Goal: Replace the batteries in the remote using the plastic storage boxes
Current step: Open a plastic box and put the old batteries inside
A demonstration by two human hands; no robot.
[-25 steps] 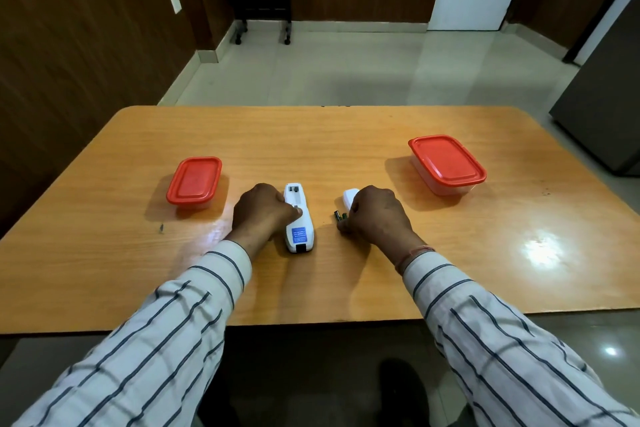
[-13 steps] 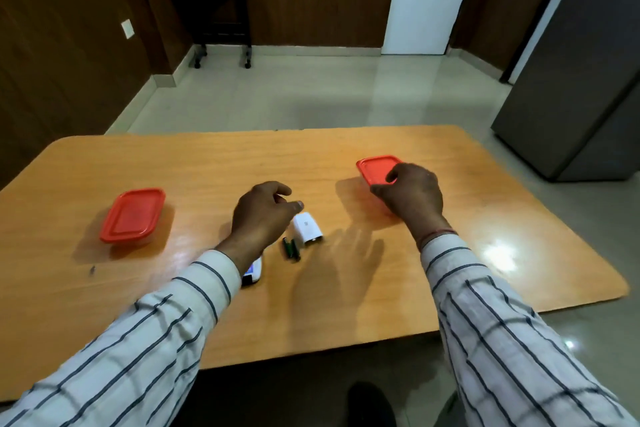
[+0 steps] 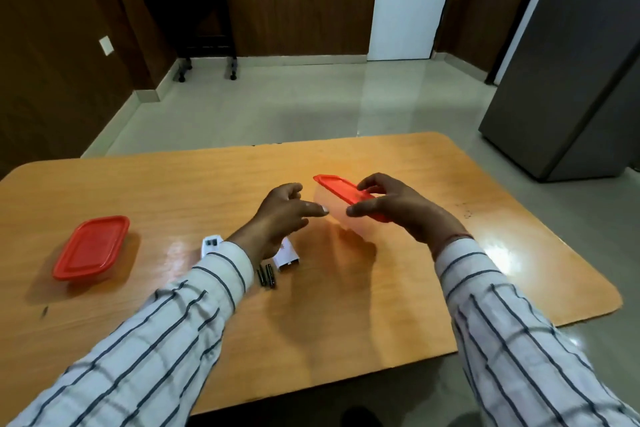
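My right hand (image 3: 398, 208) grips a clear plastic box with a red lid (image 3: 337, 189), lifted and tilted above the table's middle. My left hand (image 3: 282, 213) hovers just left of that box, fingers spread, thumb nearly touching its wall. A second red-lidded box (image 3: 91, 246) sits flat at the left. The white remote (image 3: 210, 244) lies behind my left wrist, battery bay up, mostly hidden by the sleeve. Its white cover (image 3: 287, 258) and two dark batteries (image 3: 267, 276) lie side by side just under my left forearm.
The wooden table (image 3: 398, 305) has a rounded right corner near a grey fridge (image 3: 571, 80). A small dark speck (image 3: 44, 311) lies near the left front edge. A dark side table (image 3: 204, 28) stands by the far wall.
My right hand left the batteries, reached the right box and lifted it toward the centre, tilting it. My left hand let go of the remote and rose toward the box.
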